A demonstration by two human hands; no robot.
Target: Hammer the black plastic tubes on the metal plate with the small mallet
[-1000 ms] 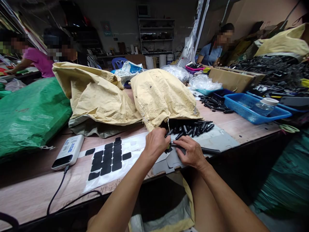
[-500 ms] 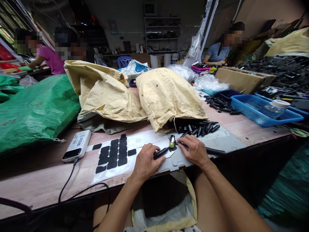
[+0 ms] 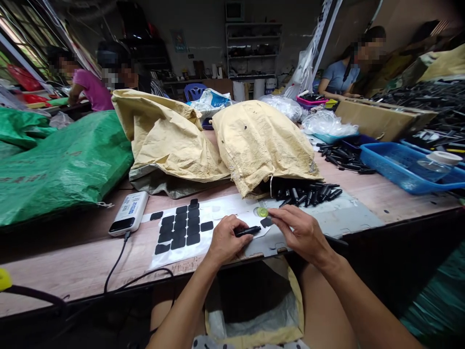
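From here, the far left is filled by a bulging green bag, with a person in a pink top sitting beyond it. Just right of the bag, a white power bank lies on the tabletop, a black cable plugged into its near end. Next comes a white sheet carrying rows of black rounded squares, and behind it slumps a tan sack. The left hand rests at the sheet's right part, thumb and fingers pinching a black tube that lies nearly level, close to the front edge. Just beyond the tube's tip is the yellow-green round end of a small hammer, its handle gripped in the curled fingers of the right hand; a dark patch lies beneath. A second sack stands behind both hands. Further right, more black tubes lie heaped on a grey board, and at the tabletop's right side sits a blue basket holding a clear jar with a white lid.
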